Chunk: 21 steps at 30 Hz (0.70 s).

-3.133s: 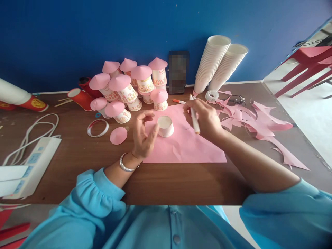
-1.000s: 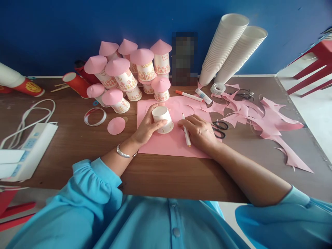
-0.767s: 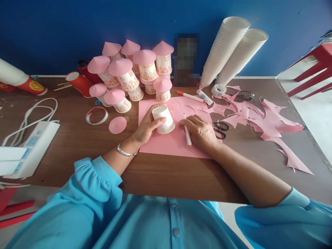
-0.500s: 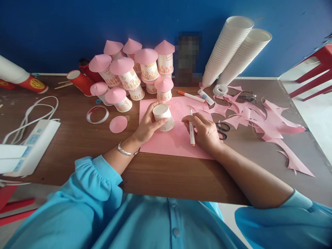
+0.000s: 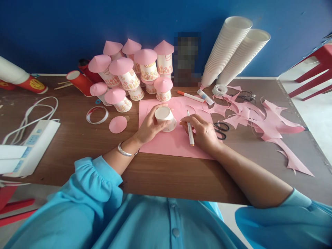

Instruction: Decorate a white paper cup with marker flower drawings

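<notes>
My left hand (image 5: 150, 125) is wrapped around a white paper cup (image 5: 164, 114), whose round base faces up and whose rim tilts toward the lower right. In my right hand (image 5: 203, 129) is a white marker pen (image 5: 190, 129) with its tip pointing away from me, apart from the cup. The fingers of that hand also seem to hold a small orange-brown cap (image 5: 183, 123), partly hidden. Both hands are above a pink paper sheet (image 5: 171, 149) on the brown table (image 5: 155, 173).
Behind stand several decorated cups with pink cone roofs (image 5: 149, 64). To the right are a glue stick (image 5: 206, 97), an orange-capped marker (image 5: 190, 96), tape (image 5: 220, 90), scissors (image 5: 221, 130), pink scraps (image 5: 272, 121) and stacked cups (image 5: 228, 45). A power strip (image 5: 33, 147) lies left.
The cup has turned and tilted a little in my left hand, moving slightly right. The marker's tip has swung slightly left in my right hand.
</notes>
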Motion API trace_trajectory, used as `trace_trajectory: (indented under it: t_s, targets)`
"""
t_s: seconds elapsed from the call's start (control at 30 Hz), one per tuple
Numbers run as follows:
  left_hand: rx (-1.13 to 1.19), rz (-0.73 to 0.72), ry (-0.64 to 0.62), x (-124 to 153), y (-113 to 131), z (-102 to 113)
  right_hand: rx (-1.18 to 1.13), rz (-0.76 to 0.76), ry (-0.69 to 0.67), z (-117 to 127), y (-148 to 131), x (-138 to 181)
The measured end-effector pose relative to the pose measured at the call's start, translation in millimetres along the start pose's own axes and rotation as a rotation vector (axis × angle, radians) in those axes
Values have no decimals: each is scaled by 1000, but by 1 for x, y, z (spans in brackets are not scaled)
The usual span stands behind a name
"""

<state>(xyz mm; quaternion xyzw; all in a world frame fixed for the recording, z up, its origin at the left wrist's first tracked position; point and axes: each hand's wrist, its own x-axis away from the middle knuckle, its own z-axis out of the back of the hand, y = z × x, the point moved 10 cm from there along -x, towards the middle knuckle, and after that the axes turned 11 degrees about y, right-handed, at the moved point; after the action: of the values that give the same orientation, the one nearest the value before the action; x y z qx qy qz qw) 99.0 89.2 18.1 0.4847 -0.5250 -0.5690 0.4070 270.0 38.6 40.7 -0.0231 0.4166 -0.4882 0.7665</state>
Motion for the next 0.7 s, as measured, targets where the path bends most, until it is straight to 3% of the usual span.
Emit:
trace_trajectory:
  t_s: [0.13,0.3,0.53,0.63,0.7]
  targets:
    - [212,95,65,-1,-6,4,13,8,-44,-3,0,1]
    - [305,177,31,2,-13,0,-7,10,-35,-3,0,1]
    - [-94,-231,108,-2,12,12,-194,-11,172,19,-6,-7]
    - [-250,-414,119,3,25,10,-265,-34,177,22,-8,-8]
    - [-403,-567,213,12,42,13,-280,-53,156,22,-10,-8]
